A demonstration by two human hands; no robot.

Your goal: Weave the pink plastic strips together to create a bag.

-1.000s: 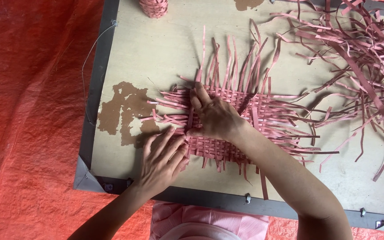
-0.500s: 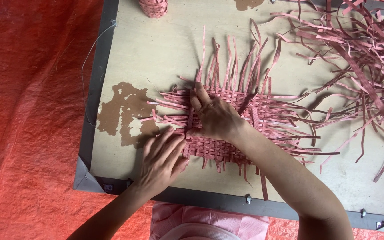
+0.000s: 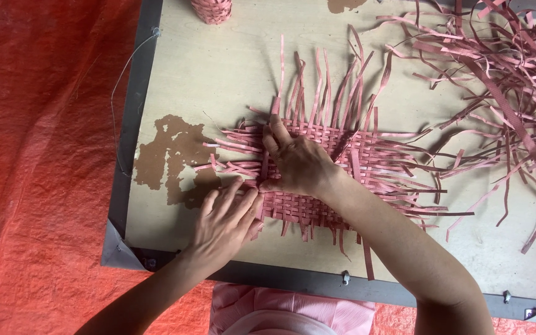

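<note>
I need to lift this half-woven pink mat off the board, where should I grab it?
Grip the woven mat by its dense woven middle, probably from the near edge, pinching flat. The loose strip ends fan out unwoven on the far and right sides and would likely slip free.

1 woven mat (image 3: pixel 336 155), 1 strip pile (image 3: pixel 504 68), 2 hands (image 3: pixel 224 223)

A: Small pink woven basket (image 3: pixel 211 9), top edge: only its lower part in frame. Heap of loose pink strips (image 3: pixel 516 68) runs off right edge.

B: Right hand (image 3: pixel 296 162) covers the flat pink woven mat (image 3: pixel 336 186) centre; weave beneath unseen.
</note>
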